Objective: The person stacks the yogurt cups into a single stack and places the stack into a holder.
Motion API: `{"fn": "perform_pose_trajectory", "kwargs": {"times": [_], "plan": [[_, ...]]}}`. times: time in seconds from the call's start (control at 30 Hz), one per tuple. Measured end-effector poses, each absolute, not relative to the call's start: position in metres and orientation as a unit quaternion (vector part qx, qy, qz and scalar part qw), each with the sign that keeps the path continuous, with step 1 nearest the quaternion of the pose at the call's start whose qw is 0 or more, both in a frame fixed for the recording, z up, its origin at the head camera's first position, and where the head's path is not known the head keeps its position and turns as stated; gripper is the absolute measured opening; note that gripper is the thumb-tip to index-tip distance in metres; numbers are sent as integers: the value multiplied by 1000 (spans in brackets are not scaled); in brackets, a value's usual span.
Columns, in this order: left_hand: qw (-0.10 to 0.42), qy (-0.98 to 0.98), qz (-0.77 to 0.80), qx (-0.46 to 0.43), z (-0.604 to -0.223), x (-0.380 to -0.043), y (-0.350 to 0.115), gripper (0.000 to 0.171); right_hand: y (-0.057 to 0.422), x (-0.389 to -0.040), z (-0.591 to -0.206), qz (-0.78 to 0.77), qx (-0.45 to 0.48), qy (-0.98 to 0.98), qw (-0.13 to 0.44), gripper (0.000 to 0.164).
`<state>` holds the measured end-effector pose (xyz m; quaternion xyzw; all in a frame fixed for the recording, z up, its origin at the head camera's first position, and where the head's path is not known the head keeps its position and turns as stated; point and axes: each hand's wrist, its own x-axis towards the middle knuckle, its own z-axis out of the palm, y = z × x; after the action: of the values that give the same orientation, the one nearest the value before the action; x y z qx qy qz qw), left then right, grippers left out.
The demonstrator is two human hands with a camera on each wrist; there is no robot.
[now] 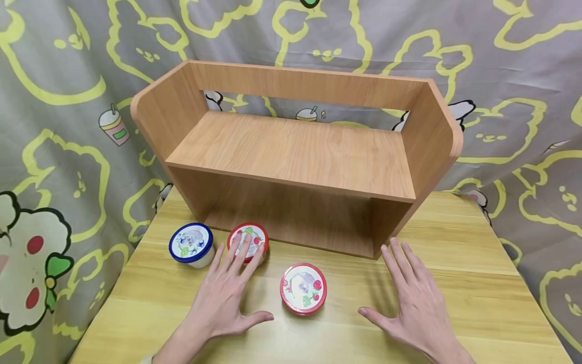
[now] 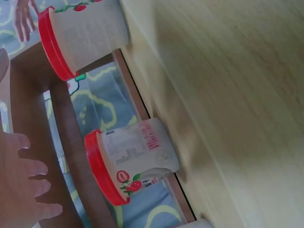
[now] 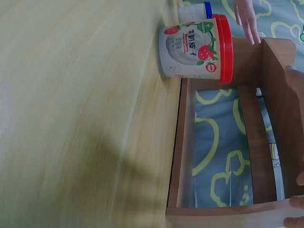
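My left hand (image 1: pixel 225 293) is held over the table with fingers spread and straight, its fingertips overlapping the view of a red-lidded tub (image 1: pixel 250 232); the left wrist view shows a gap between the fingers and that tub (image 2: pixel 137 156). To its left stands a blue-lidded tub (image 1: pixel 191 242). Between the hands, nearer to me, sits another upright red-lidded tub (image 1: pixel 303 289), with berries printed on its lid. My right hand (image 1: pixel 416 298) hovers at the right, fingers extended, thumb pointing toward that middle tub, holding nothing.
Behind the tubs a two-level wooden shelf (image 1: pixel 291 151) stands on the wooden table (image 1: pixel 482 283). Its side panels rise at left and right, and a slot runs along the back. A patterned grey curtain (image 1: pixel 509 126) hangs around the back and sides.
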<state>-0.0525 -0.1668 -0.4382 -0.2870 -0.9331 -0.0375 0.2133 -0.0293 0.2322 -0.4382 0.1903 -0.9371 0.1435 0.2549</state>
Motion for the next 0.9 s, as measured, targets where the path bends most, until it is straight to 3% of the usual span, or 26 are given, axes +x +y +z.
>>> {"fn": "perform_pose_trajectory", "kwargs": {"times": [0.33,0.6,0.9], "plan": [[208,-928,-140,-275,-445,-56,-173,120,216,-34,-446,266,232,-914,201,116],[138,-936,-247,-210,-448,-56,-180,118,197,-36,-452,350,244,-895,134,117],[104,-900,-387,-169,-458,-66,-189,113,191,-49,-477,435,307,-842,89,110]]}}
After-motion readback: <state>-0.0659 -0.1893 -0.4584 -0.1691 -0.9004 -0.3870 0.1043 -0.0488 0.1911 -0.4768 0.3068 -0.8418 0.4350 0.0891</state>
